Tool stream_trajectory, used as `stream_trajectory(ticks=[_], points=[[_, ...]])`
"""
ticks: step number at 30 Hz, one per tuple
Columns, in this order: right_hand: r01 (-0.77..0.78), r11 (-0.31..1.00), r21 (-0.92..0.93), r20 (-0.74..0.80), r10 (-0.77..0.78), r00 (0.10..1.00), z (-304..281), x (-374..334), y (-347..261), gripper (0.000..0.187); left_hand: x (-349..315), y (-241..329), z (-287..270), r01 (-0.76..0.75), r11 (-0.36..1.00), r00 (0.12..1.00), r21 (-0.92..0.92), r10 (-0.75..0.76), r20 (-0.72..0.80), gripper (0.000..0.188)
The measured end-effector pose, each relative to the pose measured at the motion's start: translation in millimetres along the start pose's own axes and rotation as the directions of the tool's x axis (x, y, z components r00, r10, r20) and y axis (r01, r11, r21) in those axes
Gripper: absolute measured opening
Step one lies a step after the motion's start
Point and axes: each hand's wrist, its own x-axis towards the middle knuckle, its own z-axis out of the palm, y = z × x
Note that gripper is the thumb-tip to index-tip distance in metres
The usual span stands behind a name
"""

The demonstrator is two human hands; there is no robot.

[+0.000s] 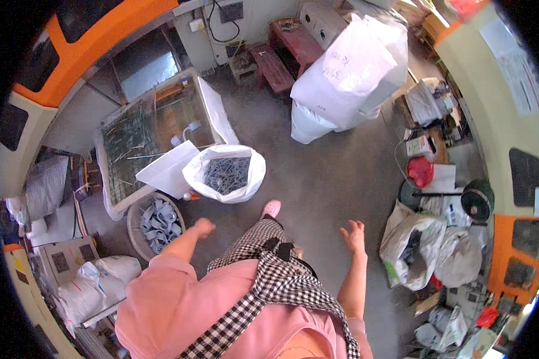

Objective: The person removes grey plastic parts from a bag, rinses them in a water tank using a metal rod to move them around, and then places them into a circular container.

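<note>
My left hand (205, 228) hangs in the air over the floor, its fingers loosely bent with nothing seen in them. It is nearest to a round tub (132, 219) of grey plastic pieces (159, 226) and a white sack (251, 190). That sack stands with its mouth rolled wide, full of small dark grey plastic parts (227, 174). On the other side, my right hand (354, 236) is held out over bare floor, fingers spread and touching nothing. A pink clog (272, 209) shows on one of my feet.
A wire-topped bin (126, 155) with a white panel (172, 169) stands left of the sack. Tall white sacks (341, 75) and a red bench (273, 69) are ahead. Opened sacks (395, 257) and a black-wheeled object (477, 200) line the right; filled bags (96, 287) lie lower left.
</note>
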Motion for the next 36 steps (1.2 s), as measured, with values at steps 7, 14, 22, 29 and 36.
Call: stream_trajectory(ticks=[7, 14, 22, 29, 36], points=[[-0.030, 0.999, -0.018, 0.042, 0.031, 0.999, -23, 139, 6, 0.045, 26, 160, -160, -0.458, 0.677, 0.838, -0.577, 0.112, -0.534, 0.025], [0.179, 0.978, -0.109, 0.299, -0.140, 0.944, -22, 303, -36, 0.046, 24, 154, -156, -0.226, 0.791, 0.772, -0.569, -0.211, -0.600, 0.029], [0.623, 0.781, -0.027, 0.466, -0.542, 0.699, -4, 507, -197, 0.038, 23, 119, -37, 0.361, 0.889, 0.786, -0.281, -0.452, -0.421, 0.020], [0.842, 0.521, 0.140, 0.448, -0.792, 0.415, 43, 607, -358, 0.030, 50, 176, -4, -0.142, -0.137, 0.719, -0.980, -0.695, -0.007, 0.016], [0.888, 0.371, 0.271, 0.574, -0.803, 0.160, 117, 627, -503, 0.031, 72, 189, -188, 0.023, 0.524, 0.618, -0.851, -0.677, -0.400, 0.027]])
